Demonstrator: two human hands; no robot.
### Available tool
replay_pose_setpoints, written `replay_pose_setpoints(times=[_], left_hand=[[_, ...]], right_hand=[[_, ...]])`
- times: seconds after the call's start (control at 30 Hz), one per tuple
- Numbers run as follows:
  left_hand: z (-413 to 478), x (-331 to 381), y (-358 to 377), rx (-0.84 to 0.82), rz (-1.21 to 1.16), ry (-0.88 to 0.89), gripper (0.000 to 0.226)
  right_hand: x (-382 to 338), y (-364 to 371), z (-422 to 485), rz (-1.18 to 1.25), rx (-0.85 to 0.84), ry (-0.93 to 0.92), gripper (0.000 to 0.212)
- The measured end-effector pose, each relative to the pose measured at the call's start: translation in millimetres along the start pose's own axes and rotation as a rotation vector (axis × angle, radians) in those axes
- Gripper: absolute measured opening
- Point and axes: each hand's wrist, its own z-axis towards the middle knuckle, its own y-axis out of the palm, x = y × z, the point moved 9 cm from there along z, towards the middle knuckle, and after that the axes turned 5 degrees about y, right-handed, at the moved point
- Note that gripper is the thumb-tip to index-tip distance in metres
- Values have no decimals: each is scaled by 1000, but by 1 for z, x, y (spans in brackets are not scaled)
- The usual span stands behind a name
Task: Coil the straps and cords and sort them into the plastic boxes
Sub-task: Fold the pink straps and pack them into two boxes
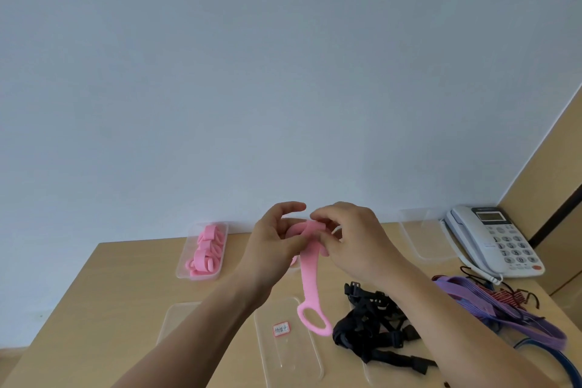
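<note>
Only the person's hands and forearms show. The left hand (274,246) and left forearm (201,324) fill the stretch from centre towards 7 o'clock. The right hand (356,239) and right forearm (456,324) run from centre towards 5 o'clock. Both arms are bare all the way to the frame's lower edge. Each forearm is slim and smooth, widening towards that edge. The fingers (289,208) are bare too; the nails are too blurred to tell.
</note>
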Motion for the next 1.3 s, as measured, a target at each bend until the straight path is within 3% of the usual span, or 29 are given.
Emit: replay_pose_setpoints(times=[0.17, 0.3, 0.43, 0.83, 1.0, 1.1, 1.2, 1.3], left_hand=[[0, -14, 3, 17, -222, -71, 71], [-3, -22, 11, -50, -247, -120, 49], [-10, -31, 19, -121, -190, -177, 40], [-5, -7, 14, -56, -136, -66, 30], [-1, -12, 12, -50, -132, -53, 22], [0, -15, 12, -49, -97, -43, 17], [1, -12, 13, -61, -70, -29, 20], [0, -9, 16, -78, -16, -10, 23]], right_hand=[[-14, -15, 0, -24, 124, -54, 15], [-18, -28, -2, 16, 234, -76, 17], [-16, -30, -3, -2, 288, -84, 18], [-32, -29, -27, -188, 444, -287, 21], [-30, -30, -31, -124, 415, -295, 18], [-19, -33, -26, -68, 391, -178, 20], [-7, -26, -18, -74, 257, -86, 35], [-3, -16, -14, -82, 122, -63, 22]])
